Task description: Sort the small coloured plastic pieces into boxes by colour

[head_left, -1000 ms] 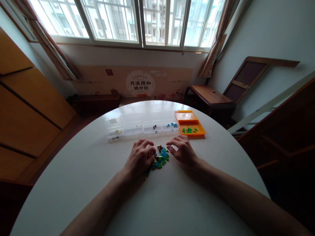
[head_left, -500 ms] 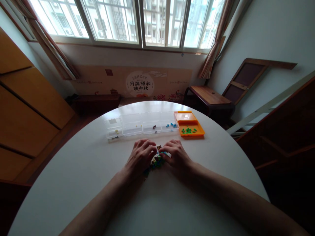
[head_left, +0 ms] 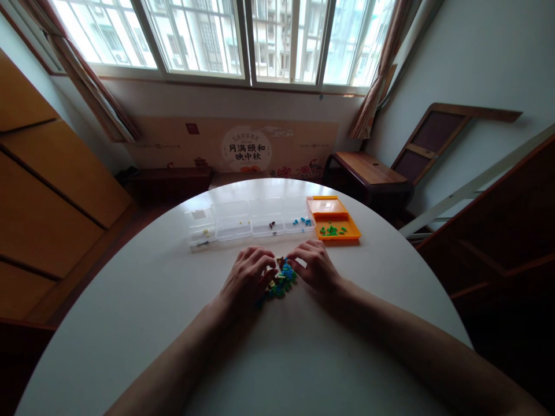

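Note:
A heap of small toy building bricks [head_left: 284,282] in blue, green, brown and cream lies on the white table between my hands. At the heap's left side, my left hand [head_left: 249,271] is curled, thumb and fingers drawn together, and covers part of the bricks. What it holds, if anything, is hidden. My right hand [head_left: 315,264] rests at the right upper edge of the heap, thumb and forefinger pinched beside blue bricks. Whether a brick sits in that pinch is too small to make out.
Beyond the hands stands a row of clear plastic boxes [head_left: 234,234] holding a few cream, yellow, brown and blue bricks. To their right, an orange box [head_left: 353,235] with its lid raised holds green bricks. The round white table [head_left: 130,289] reaches toward the window wall.
My right hand has shifted right and slightly away from me, off the heap, so more blue and green bricks show. My left hand has barely moved.

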Tool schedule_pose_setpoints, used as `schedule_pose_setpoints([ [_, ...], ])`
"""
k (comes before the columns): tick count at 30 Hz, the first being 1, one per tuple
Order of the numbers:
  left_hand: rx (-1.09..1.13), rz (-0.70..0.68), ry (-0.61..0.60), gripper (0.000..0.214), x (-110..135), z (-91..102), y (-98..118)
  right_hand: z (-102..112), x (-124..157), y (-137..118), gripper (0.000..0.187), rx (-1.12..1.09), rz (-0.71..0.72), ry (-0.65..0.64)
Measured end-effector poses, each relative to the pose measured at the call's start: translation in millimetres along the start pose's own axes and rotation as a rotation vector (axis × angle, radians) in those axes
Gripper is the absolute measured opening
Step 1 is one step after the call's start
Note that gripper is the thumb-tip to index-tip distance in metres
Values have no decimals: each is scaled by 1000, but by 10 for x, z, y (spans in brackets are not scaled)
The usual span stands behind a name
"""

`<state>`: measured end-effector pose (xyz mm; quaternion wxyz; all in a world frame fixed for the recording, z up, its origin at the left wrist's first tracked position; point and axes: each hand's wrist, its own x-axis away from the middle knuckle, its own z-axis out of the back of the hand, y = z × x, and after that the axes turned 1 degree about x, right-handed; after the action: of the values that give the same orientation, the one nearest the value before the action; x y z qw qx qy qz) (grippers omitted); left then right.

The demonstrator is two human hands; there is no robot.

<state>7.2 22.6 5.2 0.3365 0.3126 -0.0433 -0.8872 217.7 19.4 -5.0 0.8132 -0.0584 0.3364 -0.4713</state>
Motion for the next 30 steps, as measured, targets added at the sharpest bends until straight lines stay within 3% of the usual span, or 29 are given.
schedule_pose_setpoints([
  [11,15,17,-20,14,31,-2,-39,173,-389,602,15,218,-299,116],
  [17,34,37,-22,12,31,16,-32,154,-593,716,19,196,-409,136],
  [24,60,28,-50,7,33,27,-26,114,-421,591,16,155,-342,142],
  [30,101,-96,-67,28,33,64,26,74,-119,422,11,128,-204,109],
])
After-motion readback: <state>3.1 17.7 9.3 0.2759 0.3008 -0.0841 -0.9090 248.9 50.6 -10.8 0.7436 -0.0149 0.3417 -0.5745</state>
